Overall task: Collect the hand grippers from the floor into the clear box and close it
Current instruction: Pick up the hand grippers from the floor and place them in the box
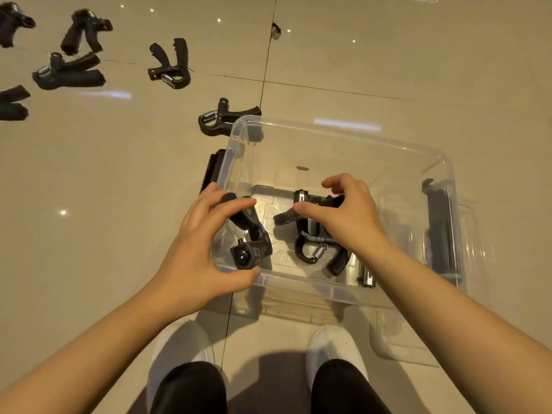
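While the clear box (337, 135) sits open on the tiled floor (388, 55) in front of two white shoes (334, 348), both hands reach down into it. The left hand (197, 243), at about 9 o'clock in the box, has its grip curled around a black hand gripper (251, 237), thumb under its round knob end. The right hand (349, 216), nearer the middle, pinches a second hand gripper (313, 249) whose spring shows below the fingers. Just outside the box's corner at 11 o'clock lies another gripper (221, 118). Farther out toward 10 o'clock, well apart from the box, a scatter of grippers (170, 64) lies on the floor.
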A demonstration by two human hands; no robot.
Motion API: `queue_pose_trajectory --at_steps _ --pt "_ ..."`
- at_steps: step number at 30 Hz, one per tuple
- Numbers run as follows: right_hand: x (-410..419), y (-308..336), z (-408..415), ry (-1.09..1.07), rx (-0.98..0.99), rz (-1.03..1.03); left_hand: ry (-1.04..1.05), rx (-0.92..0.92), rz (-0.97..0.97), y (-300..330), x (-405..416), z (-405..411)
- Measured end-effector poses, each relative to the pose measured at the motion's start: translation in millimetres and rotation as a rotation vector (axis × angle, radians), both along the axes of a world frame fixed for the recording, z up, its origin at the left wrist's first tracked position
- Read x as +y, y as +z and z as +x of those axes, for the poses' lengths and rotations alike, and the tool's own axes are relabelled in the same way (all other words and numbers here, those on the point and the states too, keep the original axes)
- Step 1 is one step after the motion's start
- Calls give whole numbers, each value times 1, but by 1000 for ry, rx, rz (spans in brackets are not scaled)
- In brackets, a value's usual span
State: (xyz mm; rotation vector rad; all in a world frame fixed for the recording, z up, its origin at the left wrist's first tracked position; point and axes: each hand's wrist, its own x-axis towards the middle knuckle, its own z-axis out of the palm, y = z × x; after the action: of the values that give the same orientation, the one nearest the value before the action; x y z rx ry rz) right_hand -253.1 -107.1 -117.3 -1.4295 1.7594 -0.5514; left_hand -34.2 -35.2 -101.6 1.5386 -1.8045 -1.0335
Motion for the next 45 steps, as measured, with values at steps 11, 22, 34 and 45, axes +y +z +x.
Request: queue_pose_trajectory --at_steps 11,22,34,45 --pt "-3 -6 14 922 462 -449 -5 208 -125 43 7 17" --pt "-13 -33 44 1381 563 -540 68 194 -268 57 16 33" --pt "-6 -42 38 1494 581 -580 226 116 -206 36 17 39" --pt "-8 -54 31 1624 818 -619 181 -102 -217 21 19 34"
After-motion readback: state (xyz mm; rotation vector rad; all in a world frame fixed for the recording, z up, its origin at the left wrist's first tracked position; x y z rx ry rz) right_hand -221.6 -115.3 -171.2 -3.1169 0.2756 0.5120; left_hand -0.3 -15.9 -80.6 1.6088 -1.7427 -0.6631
